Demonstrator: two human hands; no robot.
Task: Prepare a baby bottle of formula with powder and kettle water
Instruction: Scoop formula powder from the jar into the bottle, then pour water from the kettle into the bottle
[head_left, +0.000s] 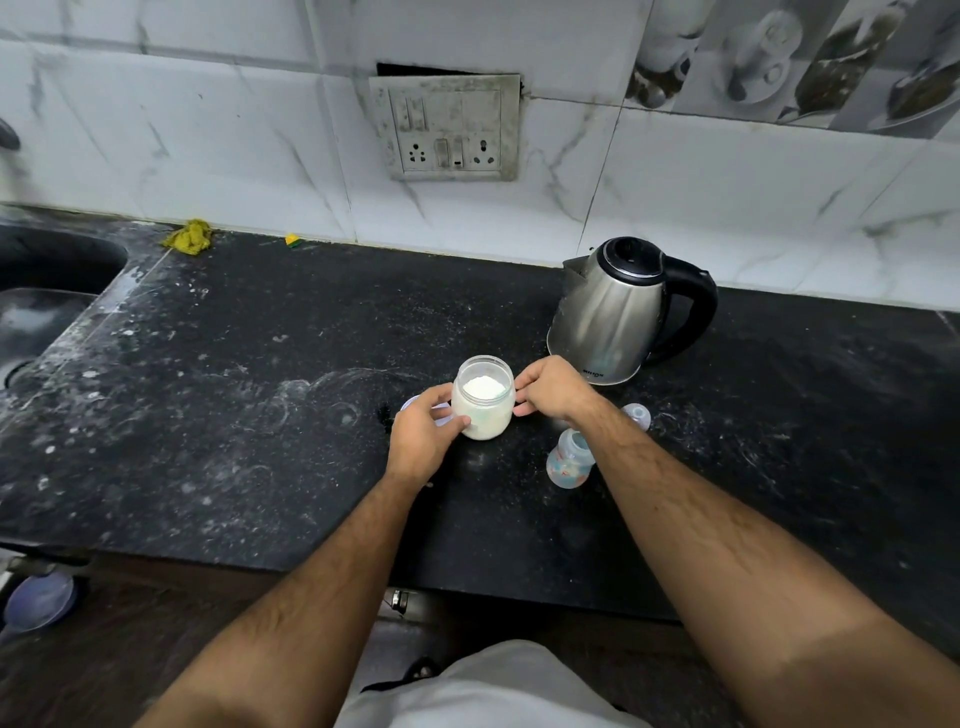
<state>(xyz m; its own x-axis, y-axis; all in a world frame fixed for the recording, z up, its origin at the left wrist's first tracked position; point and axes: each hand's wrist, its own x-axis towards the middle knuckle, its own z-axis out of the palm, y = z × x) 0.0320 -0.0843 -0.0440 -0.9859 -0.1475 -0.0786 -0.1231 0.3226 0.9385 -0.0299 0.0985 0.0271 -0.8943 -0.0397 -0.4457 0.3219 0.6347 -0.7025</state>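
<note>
Mid-counter, the open powder jar (483, 397) stands upright, mouth up, my left hand (423, 439) and right hand (553, 389) fingers curled against its sides. Baby bottle (570, 460) upright beside it, seemingly uncapped; speckled black counter (234, 405), marble-tiled wall (208, 135) behind.

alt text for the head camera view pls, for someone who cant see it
Two bare hands, left hand and right hand, hold an open jar of white powder on a black counter. An open baby bottle stands to the right, with a steel kettle behind it.
</note>
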